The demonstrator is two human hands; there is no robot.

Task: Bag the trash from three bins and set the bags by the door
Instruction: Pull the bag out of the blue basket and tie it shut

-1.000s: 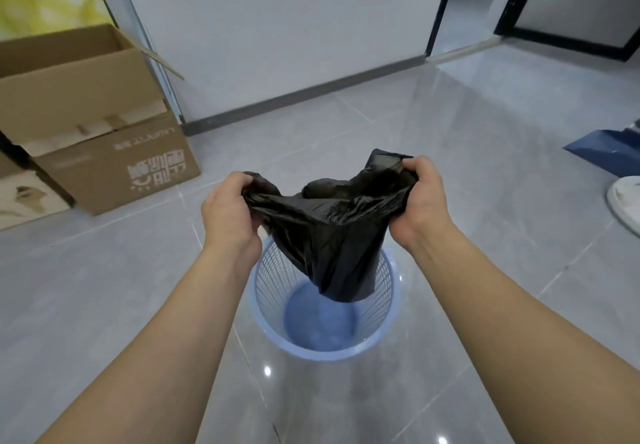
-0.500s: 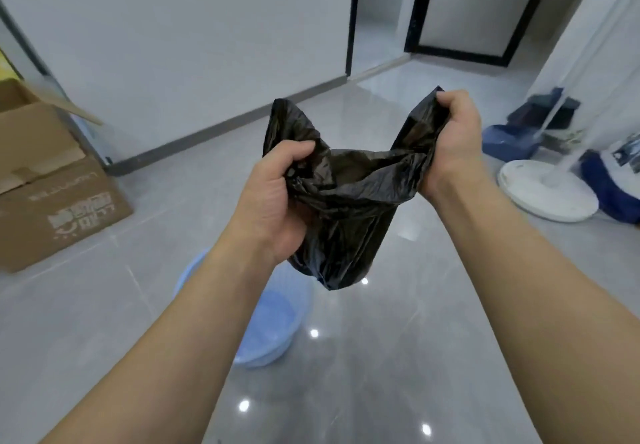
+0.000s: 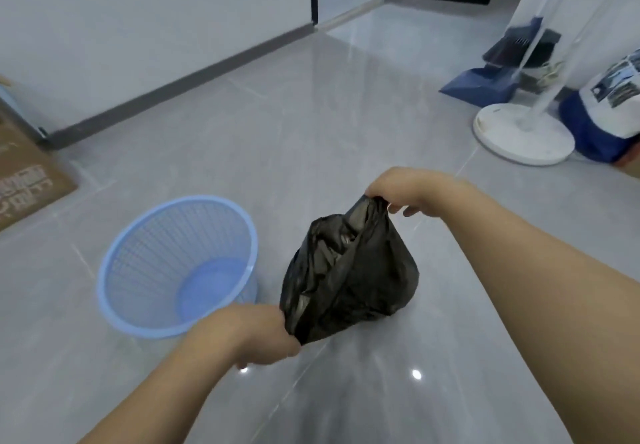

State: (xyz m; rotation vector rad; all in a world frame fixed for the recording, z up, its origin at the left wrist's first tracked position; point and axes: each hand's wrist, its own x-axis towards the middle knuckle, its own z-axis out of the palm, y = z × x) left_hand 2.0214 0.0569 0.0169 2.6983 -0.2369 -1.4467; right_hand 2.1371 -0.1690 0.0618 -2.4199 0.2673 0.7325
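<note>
I count 1 black trash bag, 1 blue mesh bin, 2 hands, 1 cardboard box, 1 dustpan, 1 white fan base.

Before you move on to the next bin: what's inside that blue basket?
The blue basket shows only its bare mesh wall and solid base; no liner, no trash. Its near inner wall is hidden by the rim and the left hand.

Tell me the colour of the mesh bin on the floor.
Light blue; the mesh bin shows clearly in the head view, standing empty.
</note>
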